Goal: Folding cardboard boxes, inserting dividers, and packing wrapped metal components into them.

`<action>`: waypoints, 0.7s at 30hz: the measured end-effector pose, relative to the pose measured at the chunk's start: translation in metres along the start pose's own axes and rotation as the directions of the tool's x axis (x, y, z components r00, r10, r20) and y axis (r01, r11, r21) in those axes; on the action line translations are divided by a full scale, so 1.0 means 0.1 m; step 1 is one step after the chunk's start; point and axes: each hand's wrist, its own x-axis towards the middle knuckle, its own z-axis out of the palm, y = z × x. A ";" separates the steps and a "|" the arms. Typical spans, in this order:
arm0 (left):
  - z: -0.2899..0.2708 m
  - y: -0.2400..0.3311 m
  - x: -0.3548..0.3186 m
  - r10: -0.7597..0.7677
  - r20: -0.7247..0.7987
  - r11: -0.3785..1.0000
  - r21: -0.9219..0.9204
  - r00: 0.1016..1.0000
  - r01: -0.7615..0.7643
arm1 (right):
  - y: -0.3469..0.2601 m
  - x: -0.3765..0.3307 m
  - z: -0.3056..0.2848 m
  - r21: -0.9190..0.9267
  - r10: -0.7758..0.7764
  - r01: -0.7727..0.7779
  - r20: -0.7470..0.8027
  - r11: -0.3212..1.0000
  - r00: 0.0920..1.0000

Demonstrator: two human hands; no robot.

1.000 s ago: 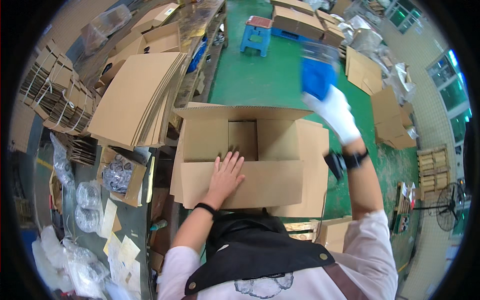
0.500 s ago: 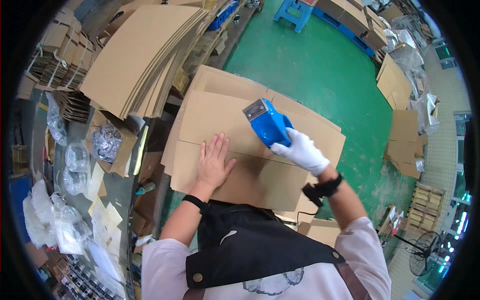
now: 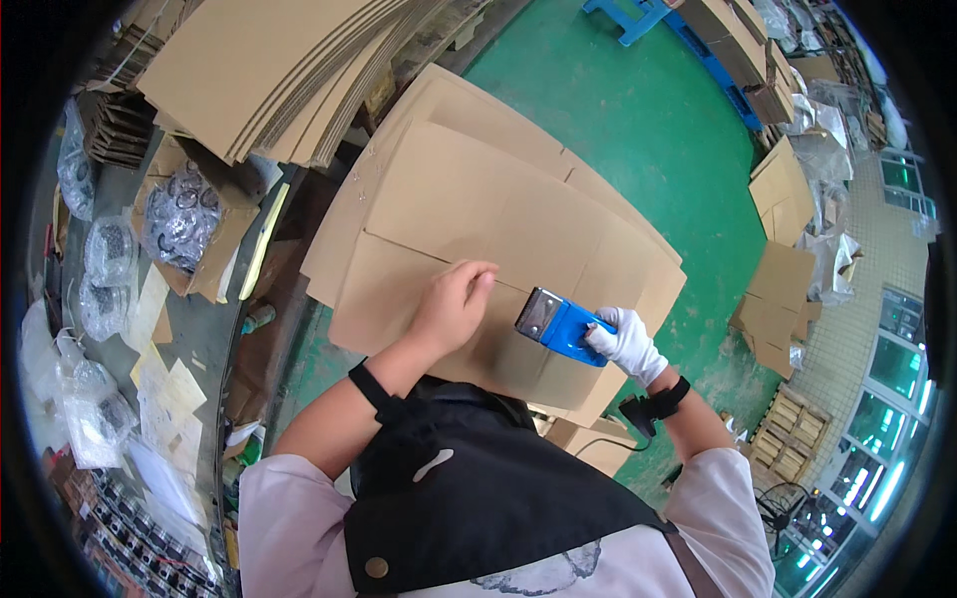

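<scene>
Fingers (image 3: pixel 477 281) of the bare left hand (image 3: pixel 454 307) are pressing flat on the closed cardboard box (image 3: pixel 469 214), while the gloved right hand (image 3: pixel 626 341) is gripping the blue tape dispenser (image 3: pixel 560 325) on it.

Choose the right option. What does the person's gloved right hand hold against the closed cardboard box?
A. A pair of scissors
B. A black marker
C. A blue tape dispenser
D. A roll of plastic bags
C. The right hand, in a white glove, grips a blue tape dispenser pressed on the flap seam of the cardboard box, while the bare left hand rests flat beside it.
</scene>
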 end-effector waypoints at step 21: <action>-0.13 -0.07 0.27 -0.323 0.247 0.741 -0.535 0.914 0.406 | -0.61 0.15 0.22 -0.253 0.161 -0.150 0.024 0.956 0.987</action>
